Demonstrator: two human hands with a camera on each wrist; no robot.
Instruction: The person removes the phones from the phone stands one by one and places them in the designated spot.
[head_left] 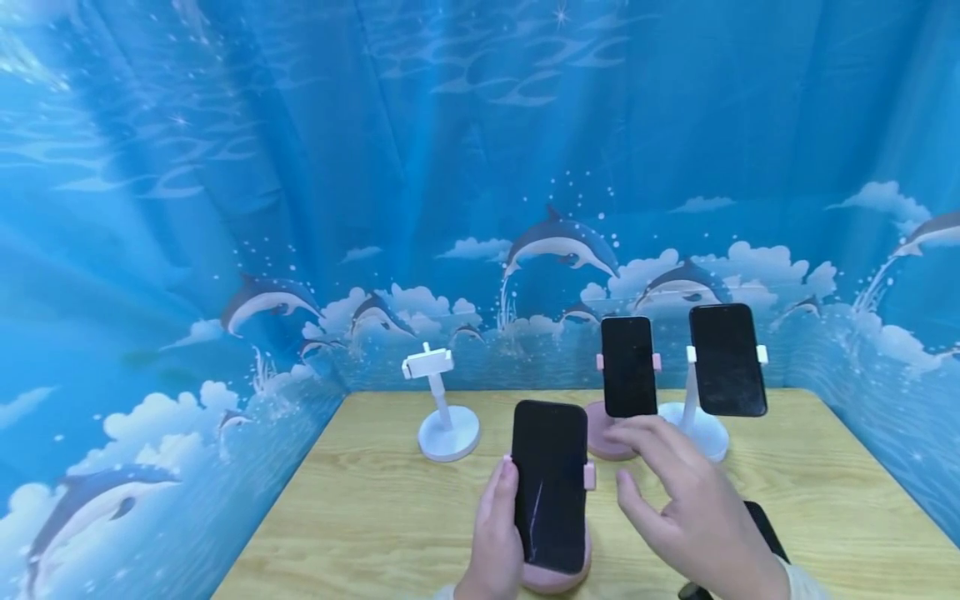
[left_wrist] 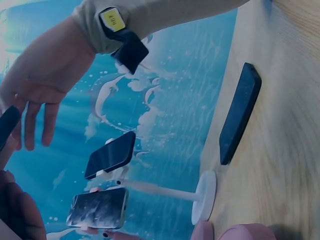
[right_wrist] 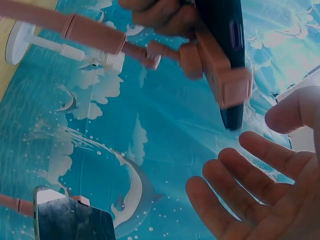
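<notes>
Judging by how things lie, the work of setting phones in stands is well along but unfinished. Three phones sit in clamps: the near phone (head_left: 551, 483) in the near pink stand (right_wrist: 215, 70), toward the front edge of the surface (head_left: 360, 517), and two toward the back edge, right of the middle. Of those two, one phone (head_left: 628, 367) is in the rear pink stand (head_left: 607, 433) and the other phone (head_left: 727, 358) in the right white stand (head_left: 705, 433). What seems left is the left white stand (head_left: 448, 433), its clamp bare near the back left corner, and a loose phone (left_wrist: 240, 114) lying flat toward the right edge, partly hidden by the right hand in the head view.

The left hand (head_left: 491, 533) grips the near phone and its clamp, thumb along the left side and fingers curled behind. The right hand (head_left: 690, 500) holds nothing; its fingers are spread, thumb well apart, to the right of that phone.

The near phone is slim and upright, with a black, unlit screen and rounded corners. A thin pale streak crosses the lower glass; whether reflection or scratch, one cannot tell. The clamp spans its back, and a pink pad meets its right edge.
</notes>
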